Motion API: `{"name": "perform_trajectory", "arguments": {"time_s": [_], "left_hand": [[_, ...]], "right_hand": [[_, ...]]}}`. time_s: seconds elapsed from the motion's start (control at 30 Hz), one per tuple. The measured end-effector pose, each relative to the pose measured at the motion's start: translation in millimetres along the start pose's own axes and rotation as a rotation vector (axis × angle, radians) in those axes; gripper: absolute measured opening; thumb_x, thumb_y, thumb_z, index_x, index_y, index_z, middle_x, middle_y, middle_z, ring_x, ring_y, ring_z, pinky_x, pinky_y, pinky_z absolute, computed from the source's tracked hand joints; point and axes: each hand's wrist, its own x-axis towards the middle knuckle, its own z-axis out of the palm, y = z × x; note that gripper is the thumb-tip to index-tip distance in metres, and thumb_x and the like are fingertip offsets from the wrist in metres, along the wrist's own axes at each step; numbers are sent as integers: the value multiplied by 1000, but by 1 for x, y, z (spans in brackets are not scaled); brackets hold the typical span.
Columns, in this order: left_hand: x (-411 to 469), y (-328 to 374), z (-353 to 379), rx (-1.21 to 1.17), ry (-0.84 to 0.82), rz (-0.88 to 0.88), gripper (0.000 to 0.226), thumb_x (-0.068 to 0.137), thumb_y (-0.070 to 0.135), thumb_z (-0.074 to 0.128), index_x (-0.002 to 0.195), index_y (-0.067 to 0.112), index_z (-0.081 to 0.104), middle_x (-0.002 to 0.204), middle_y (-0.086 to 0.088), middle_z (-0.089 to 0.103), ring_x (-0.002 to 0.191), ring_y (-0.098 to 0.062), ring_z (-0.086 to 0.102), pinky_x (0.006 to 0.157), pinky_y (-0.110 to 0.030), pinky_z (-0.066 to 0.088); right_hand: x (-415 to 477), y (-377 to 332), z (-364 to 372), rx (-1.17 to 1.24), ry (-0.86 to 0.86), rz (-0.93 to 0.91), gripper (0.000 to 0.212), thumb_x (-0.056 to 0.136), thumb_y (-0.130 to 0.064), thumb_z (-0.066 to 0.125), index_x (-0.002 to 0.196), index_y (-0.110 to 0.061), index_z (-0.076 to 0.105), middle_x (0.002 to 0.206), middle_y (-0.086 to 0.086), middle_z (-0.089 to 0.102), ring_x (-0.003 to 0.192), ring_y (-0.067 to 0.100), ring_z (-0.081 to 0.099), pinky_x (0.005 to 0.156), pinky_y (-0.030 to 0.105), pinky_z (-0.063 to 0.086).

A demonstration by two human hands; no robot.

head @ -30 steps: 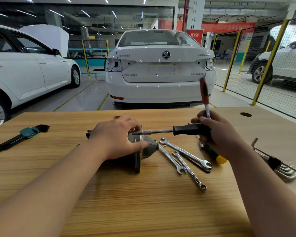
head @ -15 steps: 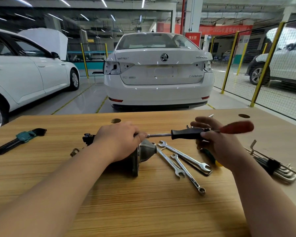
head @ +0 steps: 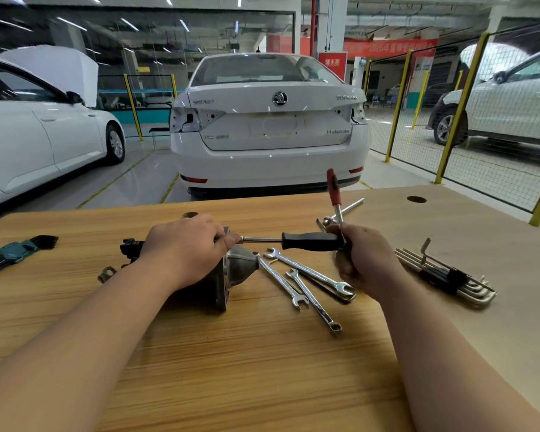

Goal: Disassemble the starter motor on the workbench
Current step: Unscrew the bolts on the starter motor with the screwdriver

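The grey starter motor lies on its side on the wooden workbench, nose cone pointing right. My left hand grips its body from above and covers most of it. A black-handled driver runs level from the motor's top to my right hand. My right hand grips the driver's end, where a red-handled ratchet stands upright.
Three combination wrenches lie fanned out just right of the motor. A hex key set lies at the right, another green-holdered set at the far left. A small metal bracket sits left of the motor. Parked cars stand beyond the bench.
The red ratchet handle swung from upright down to the right, then back to upright. My left hand stayed on the motor.
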Motion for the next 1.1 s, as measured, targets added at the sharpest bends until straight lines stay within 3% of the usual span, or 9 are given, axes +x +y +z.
{"name": "perform_trajectory", "arguments": {"time_s": [0.1,0.2,0.37,0.5,0.6,0.73,0.87,1.0,1.1], "left_hand": [[-1,0,-1,-5,8,-7,46,86,69,11,68,38,39,79,17,40,69,-3,39,52,-27,23],[-2,1,-1,-6,16,-10,47,84,70,10,68,37,39,78,18,39,70,-4,40,53,-28,24],[-1,1,1,-4,31,-18,44,87,71,19,82,36,46,80,18,40,79,-10,46,56,-28,29],[0,0,2,3,27,-20,43,88,71,22,87,37,49,82,17,42,80,-9,47,55,-28,27],[-1,1,1,2,30,-15,37,88,70,26,83,38,43,79,19,40,77,-7,44,53,-27,25],[-2,2,1,-13,40,-21,37,88,70,26,81,38,44,83,16,44,80,-9,47,55,-28,27],[-3,1,2,-13,64,-25,42,88,70,26,83,36,51,86,15,49,79,-9,50,54,-27,27],[-4,2,3,-18,95,-24,44,87,70,23,78,35,48,83,15,48,77,-8,50,52,-26,26],[-7,1,4,-20,127,-15,44,84,71,20,69,35,40,77,16,45,72,-6,47,51,-25,25]], "right_hand": [[-1,4,0,-254,18,-66,51,102,-51,32,98,-11,64,62,4,70,42,15,43,41,26,35],[-1,3,-1,-358,80,-137,47,101,-51,39,89,-17,68,57,-1,68,44,12,48,44,26,39],[-3,1,-8,-141,31,-273,20,100,-28,52,103,-29,71,50,-9,45,39,3,37,38,17,34],[-5,-1,-13,-20,-104,-286,31,99,-10,52,102,-30,76,80,2,61,65,12,56,61,23,51],[-5,1,-17,-141,-121,-360,53,92,5,53,98,-42,77,96,0,72,85,15,69,78,27,56],[-1,6,-19,4,-129,-265,56,87,12,53,99,-38,77,96,3,76,88,19,73,87,36,55],[1,5,-22,163,-165,-197,47,83,13,57,103,-25,77,110,10,72,90,24,72,78,30,57],[1,3,-23,245,-139,-177,30,85,7,60,106,-11,70,94,14,72,77,23,70,66,24,58],[0,0,-17,259,-100,-163,15,83,-11,68,97,-9,72,77,12,64,58,15,61,53,21,52]]}}
